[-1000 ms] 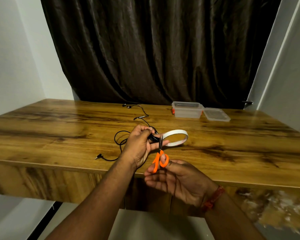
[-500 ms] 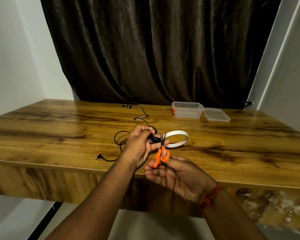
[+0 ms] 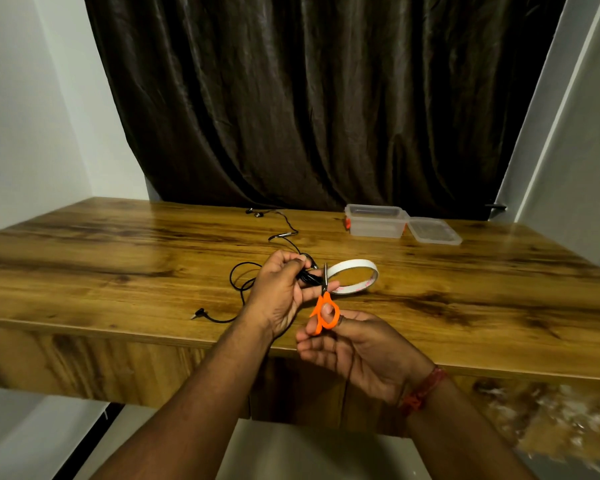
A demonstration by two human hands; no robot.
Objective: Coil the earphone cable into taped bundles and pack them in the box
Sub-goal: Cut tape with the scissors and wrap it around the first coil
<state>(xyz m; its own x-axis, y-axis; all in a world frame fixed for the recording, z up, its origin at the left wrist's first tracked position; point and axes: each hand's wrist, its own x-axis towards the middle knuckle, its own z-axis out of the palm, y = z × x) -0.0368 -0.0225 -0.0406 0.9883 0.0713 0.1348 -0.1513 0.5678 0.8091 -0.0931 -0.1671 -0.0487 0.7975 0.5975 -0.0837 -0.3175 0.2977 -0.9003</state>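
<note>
Orange-handled scissors (image 3: 324, 308) stand nearly upright in the right hand (image 3: 357, 351), thumb through one loop and fingers curled about the other, the blades pointing up and looking closed or almost so (the steel is thin and dark here, so the exact gap cannot be told). Their tip reaches the spot where the white tape roll (image 3: 355, 277) meets the left hand (image 3: 279, 296). That left hand is closed in a pinch, thumb and fingertips gripping a small black coiled bundle (image 3: 309, 277) of the earphone cable (image 3: 238, 282), held just above the bench (image 3: 118, 265). The tape roll sits immediately right of the bundle, appearing joined to it by a short strip; whether the roll rests on the wood or hangs from the strip is unclear.

From the left hand the loose cable trails in two directions. One part loops to the left on the wood and runs down to the jack plug (image 3: 199, 312) lying close to the near edge. The other part winds away toward the far side, past a small inline piece, and ends at the earbuds (image 3: 254, 212) near the dark curtain (image 3: 326, 98).

At the far right of the bench stands a clear plastic box (image 3: 374, 221), open, with an orange clip on its left end. Its clear lid (image 3: 433, 231) lies flat just beside it on the right, touching or nearly so. A red thread band (image 3: 425, 389) circles the right wrist.
</note>
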